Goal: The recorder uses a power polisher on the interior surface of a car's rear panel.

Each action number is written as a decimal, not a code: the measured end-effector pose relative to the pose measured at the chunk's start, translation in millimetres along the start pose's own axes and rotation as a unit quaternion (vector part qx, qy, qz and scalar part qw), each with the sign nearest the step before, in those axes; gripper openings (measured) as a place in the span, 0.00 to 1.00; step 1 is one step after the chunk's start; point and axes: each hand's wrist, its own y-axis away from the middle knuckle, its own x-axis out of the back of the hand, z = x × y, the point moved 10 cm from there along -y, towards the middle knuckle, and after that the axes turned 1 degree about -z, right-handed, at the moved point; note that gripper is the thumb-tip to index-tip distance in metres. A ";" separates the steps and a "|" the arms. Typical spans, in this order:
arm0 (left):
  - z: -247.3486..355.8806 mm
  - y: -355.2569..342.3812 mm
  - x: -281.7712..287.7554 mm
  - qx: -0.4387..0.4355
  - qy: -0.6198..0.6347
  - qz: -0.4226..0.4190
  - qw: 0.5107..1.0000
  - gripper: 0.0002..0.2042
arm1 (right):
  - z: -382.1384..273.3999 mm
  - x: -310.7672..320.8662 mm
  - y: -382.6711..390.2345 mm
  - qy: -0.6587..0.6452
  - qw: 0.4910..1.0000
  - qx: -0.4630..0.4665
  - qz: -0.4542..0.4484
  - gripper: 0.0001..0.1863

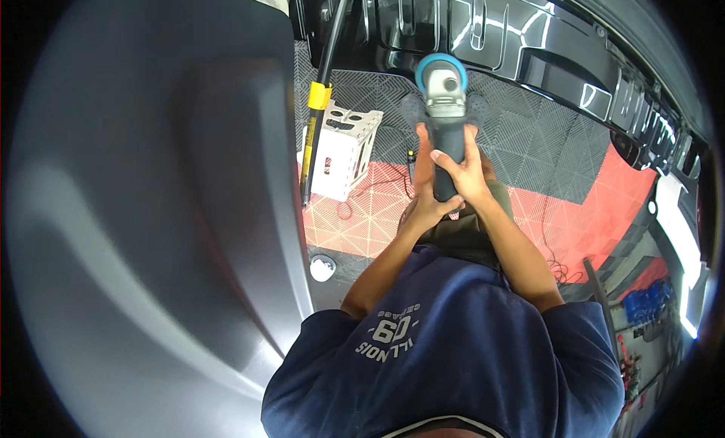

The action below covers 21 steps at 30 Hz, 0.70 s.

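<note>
A power polisher (445, 98) with a silver head, a dark grey body and a teal round pad points away from me, in front of my legs. My left hand (434, 200) wraps round the lower end of its handle. Above that, my right hand (468, 174) grips the body, with the thumb lying across it. The pad is just short of a glossy black vehicle panel (491, 30) in this view; whether they touch I cannot tell. My feet show on either side of the tool, partly hidden by it.
A large matte dark panel (136, 211) fills the left. A white step stool (343, 158) stands behind a black pole (307, 166) with a yellow clamp. Red and grey floor tiles (559, 211) carry loose cables. A small white object (322, 268) lies below. Blue items (646, 302) are at right.
</note>
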 end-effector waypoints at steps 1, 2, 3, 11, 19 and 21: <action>4.2 -0.6 6.2 -0.021 0.038 0.023 0.999 0.26 | 1.7 -9.3 -5.7 0.027 0.999 0.013 -0.025 0.33; 7.8 0.7 14.4 -0.045 0.076 0.048 0.995 0.26 | 1.5 -23.1 -8.4 0.055 0.997 0.026 -0.053 0.34; -17.3 2.0 35.5 -0.053 0.032 0.061 0.996 0.25 | 11.8 -32.8 -9.5 0.058 0.997 -0.012 -0.052 0.38; 36.0 1.7 63.3 -0.054 0.081 0.091 0.991 0.09 | -0.4 -93.5 -35.4 0.033 0.992 -0.018 -0.119 0.36; 64.0 -24.8 66.7 -0.065 0.049 0.095 0.992 0.08 | -13.5 -99.8 -68.0 0.016 0.992 -0.009 -0.124 0.35; 72.5 -29.2 64.3 -0.067 0.054 0.087 0.992 0.09 | -21.6 -100.1 -74.7 0.024 0.992 0.014 -0.125 0.35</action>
